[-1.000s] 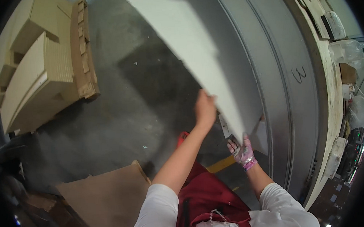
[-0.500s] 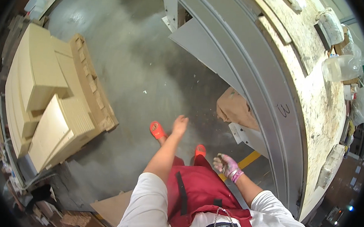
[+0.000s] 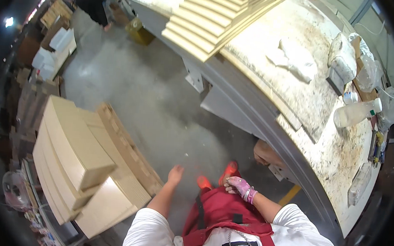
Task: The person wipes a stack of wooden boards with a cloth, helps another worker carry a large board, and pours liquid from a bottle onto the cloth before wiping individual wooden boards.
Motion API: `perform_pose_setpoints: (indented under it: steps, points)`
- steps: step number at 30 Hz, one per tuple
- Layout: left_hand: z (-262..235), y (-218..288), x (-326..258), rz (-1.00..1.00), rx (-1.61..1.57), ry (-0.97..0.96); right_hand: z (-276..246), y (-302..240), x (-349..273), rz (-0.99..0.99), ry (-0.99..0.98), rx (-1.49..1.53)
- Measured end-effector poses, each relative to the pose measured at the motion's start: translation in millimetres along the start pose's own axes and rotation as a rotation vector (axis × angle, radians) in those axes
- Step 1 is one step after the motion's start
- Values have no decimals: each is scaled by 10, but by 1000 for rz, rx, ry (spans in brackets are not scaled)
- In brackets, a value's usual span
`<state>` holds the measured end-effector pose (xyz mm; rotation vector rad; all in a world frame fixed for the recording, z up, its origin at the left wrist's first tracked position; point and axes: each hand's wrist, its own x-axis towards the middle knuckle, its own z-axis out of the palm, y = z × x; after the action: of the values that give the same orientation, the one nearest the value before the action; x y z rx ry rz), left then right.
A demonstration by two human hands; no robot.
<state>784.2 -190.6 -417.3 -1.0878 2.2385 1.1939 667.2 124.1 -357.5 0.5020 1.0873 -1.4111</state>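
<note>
My left hand (image 3: 175, 174) is bare and hangs low over the floor, beside a wooden pallet (image 3: 129, 143). Motion and the small size blur its fingers, and no object shows in it. My right hand (image 3: 240, 188), in a pink, stained fingerless glove, is in front of my red overalls (image 3: 227, 207). Its fingers are curled inward; what they hold, if anything, is hidden. On the pallet lie stacked cream-coloured panels (image 3: 72, 141), nearest to my left hand. Ahead, a stepped stack of pale boards (image 3: 209, 18) rests on the workbench (image 3: 299, 102).
The workbench's long edge curves along my right. On it are a clear plastic bottle (image 3: 355, 113), a crumpled white cloth (image 3: 295, 59) and a wrapped bundle (image 3: 343, 55). A yellow bin (image 3: 139, 31) stands far ahead. Another person (image 3: 90, 1) is at the far left.
My view has shifted forward along the bench; the board stack, yellow bin and other person have come into sight. My left hand is lower, my right hand nearer my overalls, and my feet have stepped.
</note>
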Motion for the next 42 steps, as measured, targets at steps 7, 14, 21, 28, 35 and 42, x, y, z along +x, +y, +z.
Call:
perform_pose_setpoints:
  steps: [7,14,21,28,35,42]
  points:
    - [-906,513,157,35,424,-109,706,-1302,-438,-283,-94,-277]
    - [-1039,2548,137,207,-83,-713,1260,-2459,-888,-545,-226,-280]
    - [-2518,2557,511,472,456,-1060,1931,-3506,-1384,-850,121,-495]
    - [-3873,2748,1191,553,429,-145,572,-3938,-1045,-1237,902,-546]
    - [-3440,2888,640,406,-473,-979,930,-4213,-780,-456,1565,-1767]
    - [-3767,2620,865,325,-264,-66,468,-4608,-760,-1033,1411,-1228]
